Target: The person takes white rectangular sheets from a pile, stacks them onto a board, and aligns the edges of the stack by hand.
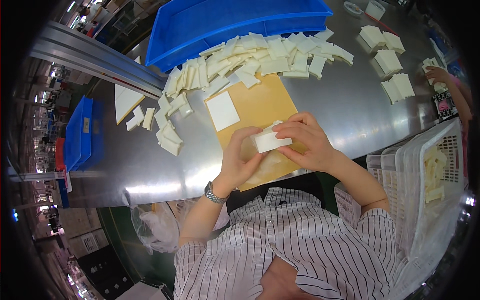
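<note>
Between my two hands is a small white plastic part (273, 141), a rectangular block with a flat face turned toward me. My left hand (239, 156) grips its left end between thumb and fingers. At the right end, my right hand (308, 141) pinches it, fingers on top and thumb below. Both hands are over a yellow-brown board (265, 102) on the metal table. A white rectangular sheet (223, 111) lies on the board's left part. Beyond it spreads a pile of several cream-white plastic parts (275, 48).
A large blue tray (240, 32) stands behind the pile. More white parts (170, 140) lie at left, and small groups (389, 62) sit at right. A white plastic crate (390, 175) holds parts beside me. Another person's hand (438, 75) is at the far right. A metal post (100, 55) rises at left.
</note>
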`<state>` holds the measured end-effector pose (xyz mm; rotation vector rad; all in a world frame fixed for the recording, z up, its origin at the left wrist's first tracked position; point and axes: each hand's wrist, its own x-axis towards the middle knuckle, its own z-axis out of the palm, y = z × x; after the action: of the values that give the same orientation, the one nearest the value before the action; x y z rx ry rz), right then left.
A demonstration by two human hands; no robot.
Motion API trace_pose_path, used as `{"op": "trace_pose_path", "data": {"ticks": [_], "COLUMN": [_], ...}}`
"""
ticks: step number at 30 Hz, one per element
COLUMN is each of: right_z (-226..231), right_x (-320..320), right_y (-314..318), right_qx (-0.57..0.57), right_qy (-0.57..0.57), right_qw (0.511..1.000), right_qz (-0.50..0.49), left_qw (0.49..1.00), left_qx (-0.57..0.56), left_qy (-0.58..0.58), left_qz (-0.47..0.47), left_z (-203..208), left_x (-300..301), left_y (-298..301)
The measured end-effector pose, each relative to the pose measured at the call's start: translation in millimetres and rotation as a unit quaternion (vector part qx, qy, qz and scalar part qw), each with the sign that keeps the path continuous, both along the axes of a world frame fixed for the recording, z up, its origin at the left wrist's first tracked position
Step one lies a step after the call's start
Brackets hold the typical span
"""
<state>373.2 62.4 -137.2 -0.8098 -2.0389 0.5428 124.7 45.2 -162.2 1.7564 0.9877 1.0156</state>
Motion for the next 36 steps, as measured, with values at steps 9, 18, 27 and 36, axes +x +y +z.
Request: {"op": "trace_pose_path", "data": {"ticks": [9,18,27,36], "right_z": [-2,-5,-11,-9], "right_x": [-2,-4,-4,-3], "right_y": [3,4,0,5], "right_qx": [0.000,0.041,-0.108,-0.166], "right_qy": [-0.011,-0.019,0.033,0.025], "right_qw": [1.000,0.999,0.993,0.986], "right_qz": [-0.009,-0.014,-0.034,-0.004], "left_qw": [1.000,0.998,0.997,0.998], "left_qx": [0.018,0.061,0.069,0.056], "left_qy": [0.001,0.027,0.037,0.007], "left_qz": [-0.001,-0.010,-0.013,0.028], "left_z": [1,3,4,3], "left_x": [0,0,0,9], "left_y": [2,5,4,6]}}
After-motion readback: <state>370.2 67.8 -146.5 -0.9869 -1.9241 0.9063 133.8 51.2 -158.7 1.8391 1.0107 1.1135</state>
